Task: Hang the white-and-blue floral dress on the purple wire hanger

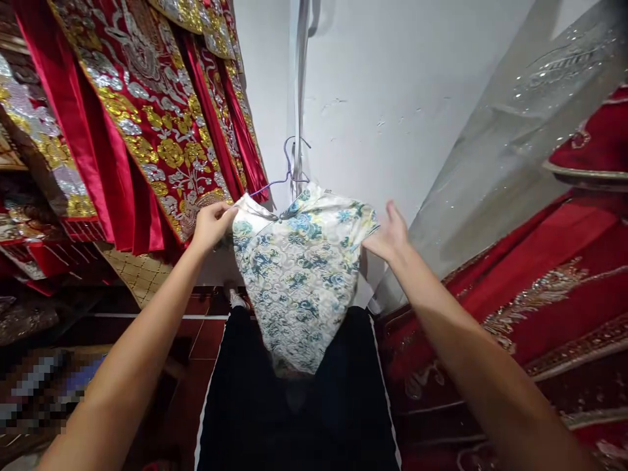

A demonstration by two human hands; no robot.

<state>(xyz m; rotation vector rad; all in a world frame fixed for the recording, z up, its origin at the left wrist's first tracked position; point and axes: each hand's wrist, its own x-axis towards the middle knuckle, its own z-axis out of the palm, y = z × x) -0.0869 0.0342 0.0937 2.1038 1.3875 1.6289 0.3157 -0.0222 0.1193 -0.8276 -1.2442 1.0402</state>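
A white dress with a blue and green flower pattern hangs on a thin blue wire hanger in front of a white wall. My left hand pinches the dress's left shoulder, fingers closed on the cloth. My right hand grips the right shoulder edge, thumb raised, fingers tucked behind the fabric. The dress's lower end hangs down over my black trousers.
Red garments with gold and silver embroidery hang close at the left. More red embroidered cloth under clear plastic lies at the right. A dark red tiled floor shows below. A strip hangs down the wall above the hanger.
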